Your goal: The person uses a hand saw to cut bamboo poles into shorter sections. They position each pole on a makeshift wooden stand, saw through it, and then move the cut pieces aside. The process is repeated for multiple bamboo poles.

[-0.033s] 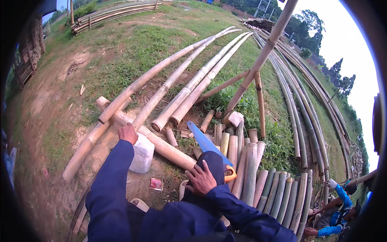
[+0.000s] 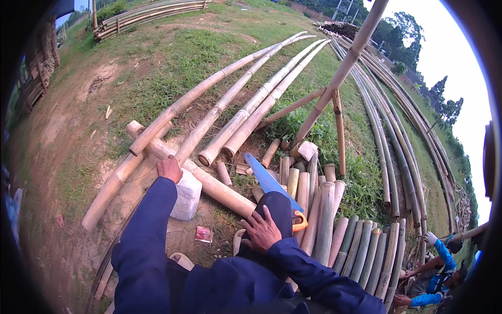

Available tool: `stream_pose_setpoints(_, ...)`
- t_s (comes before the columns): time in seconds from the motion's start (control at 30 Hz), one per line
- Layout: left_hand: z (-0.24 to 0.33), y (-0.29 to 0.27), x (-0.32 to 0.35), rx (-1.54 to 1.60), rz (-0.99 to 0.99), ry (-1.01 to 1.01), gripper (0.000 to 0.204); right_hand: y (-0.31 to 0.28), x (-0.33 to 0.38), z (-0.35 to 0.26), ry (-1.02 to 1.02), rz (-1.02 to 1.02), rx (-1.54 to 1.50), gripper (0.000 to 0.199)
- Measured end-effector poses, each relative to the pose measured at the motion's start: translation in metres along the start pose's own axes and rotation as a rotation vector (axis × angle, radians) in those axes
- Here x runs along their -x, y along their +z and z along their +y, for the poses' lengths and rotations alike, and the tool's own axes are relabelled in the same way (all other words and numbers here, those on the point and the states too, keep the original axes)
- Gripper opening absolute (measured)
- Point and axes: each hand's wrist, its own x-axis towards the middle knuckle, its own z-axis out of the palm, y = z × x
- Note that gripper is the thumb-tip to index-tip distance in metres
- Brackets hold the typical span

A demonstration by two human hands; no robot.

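My left hand (image 2: 169, 169) is curled over the near end of a long bamboo pole (image 2: 222, 102), where it meets a thick bamboo crosspiece (image 2: 217, 189). The fingertips are partly hidden. My right hand (image 2: 262, 230) lies on my dark-trousered knee, with its fingers apart and nothing in it. Beside that knee rests a handsaw with a blue blade (image 2: 266, 175) and an orange handle (image 2: 299, 221). A whitish block (image 2: 186, 196) stands on the ground under the crosspiece, near my left hand.
Other long poles (image 2: 246, 112) stretch away over the grass. Cut bamboo lengths (image 2: 327, 220) are stacked at my right, below a slanting bamboo post (image 2: 334, 78). A small red packet (image 2: 204, 234) lies by my feet. Another person (image 2: 436, 282) in blue sleeves works at the far right.
The view has shifted very slightly. Both hands, the pole and the saw keep their places.
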Motion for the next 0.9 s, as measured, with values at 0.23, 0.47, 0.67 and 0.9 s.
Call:
stream_pose_setpoints(0.23, 0.036, -0.026, 0.012, 0.112, -0.047, 0.043, 0.050, 0.012, 0.027, -0.026, -0.117, 0.010, -0.164, 0.062)
stream_pose_setpoints(0.47, 0.036, -0.030, 0.036, 0.121, -0.050, 0.018, 0.051, -0.005, 0.041, -0.026, 0.178, 0.282, -0.321, 0.068)
stream_pose_setpoints(0.67, 0.006, -0.040, 0.085, 0.072, -0.068, 0.016, 0.053, -0.003, 0.007, 0.033, 0.372, 0.277, -0.359, 0.091)
stream_pose_setpoints(0.9, -0.082, -0.038, 0.189, -0.074, -0.126, -0.074, 0.061, -0.005, -0.032, 0.031, 0.266, 0.138, -0.191, 0.082)
